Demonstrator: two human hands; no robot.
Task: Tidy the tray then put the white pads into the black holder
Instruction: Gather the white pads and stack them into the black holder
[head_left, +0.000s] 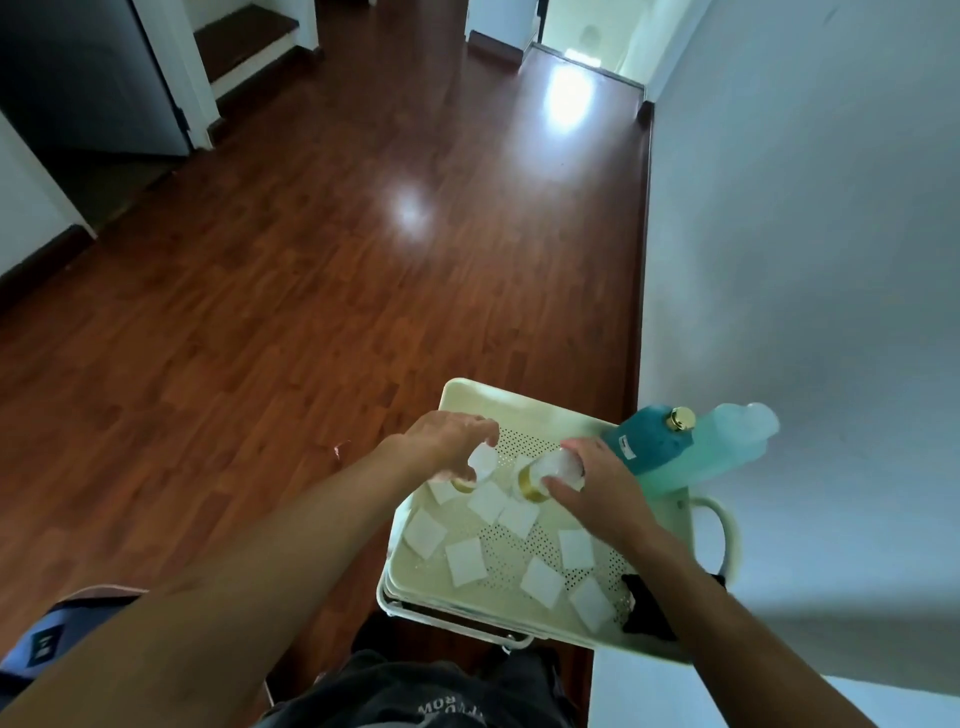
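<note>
Both hands work at the far end of the tray (467, 395). Left hand (447, 441) grips a small clear jar (480, 462) from above, gold base just showing beneath. Right hand (597, 483) curls round a second clear bottle with a gold band (550, 470), tilted on its side.

White pads (466, 561) lie scattered flat over the perforated tray floor, several just beside and under the two bottles. Black holder (647, 605) sits at the near right corner, partly hidden by the right forearm. Teal bottle (649, 436) and pale green bottle (727, 441) lean at the far right edge.

Risks, as I judge them:
- the bottles could drag pads along or off the rim;
- the right forearm could knock the holder;
- the leaning bottles look unstable and a nudge might topple them.
</note>
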